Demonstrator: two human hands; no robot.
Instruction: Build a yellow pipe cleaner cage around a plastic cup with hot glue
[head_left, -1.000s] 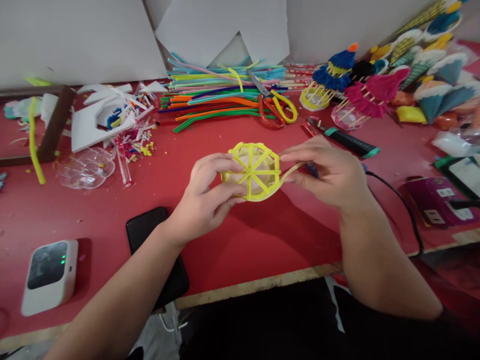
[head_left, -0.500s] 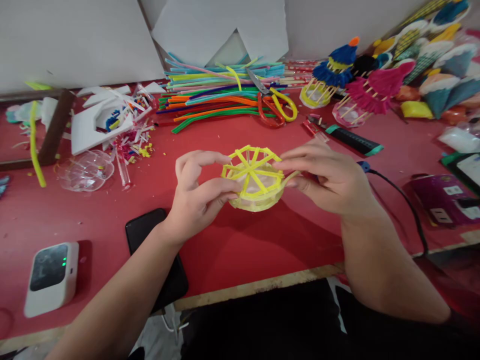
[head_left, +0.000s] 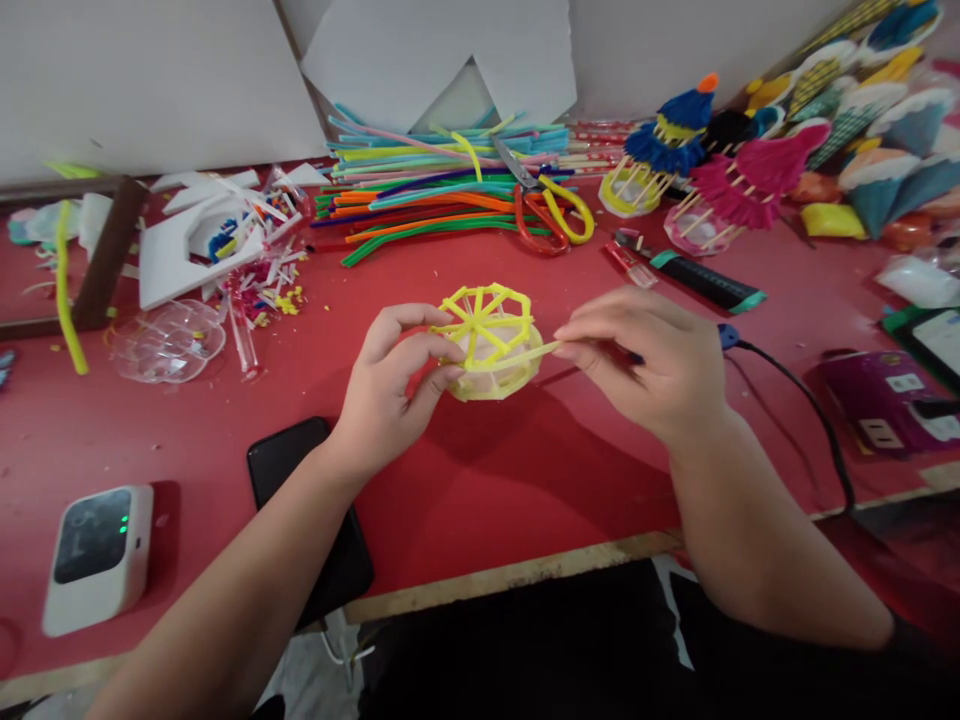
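My left hand (head_left: 390, 395) is pinching the left edge of one frame (head_left: 476, 323), which is hanging over the table (head_left: 465, 500), between my two hands. My right hand (head_left: 649, 365) is gripping the end of one strip (head_left: 525, 356), which is crossing the frame's near side. Farther off, one tool (head_left: 705, 281) is lying; past it, one pink model (head_left: 742, 195) and one blue model (head_left: 660, 150) are standing, and one scissors (head_left: 571, 212) is resting on stems (head_left: 420, 205) too many to count.

The left grip (head_left: 397, 385) holds a yellow spoked frame (head_left: 477, 321); the right grip (head_left: 646, 362) pinches a strip (head_left: 531, 354).
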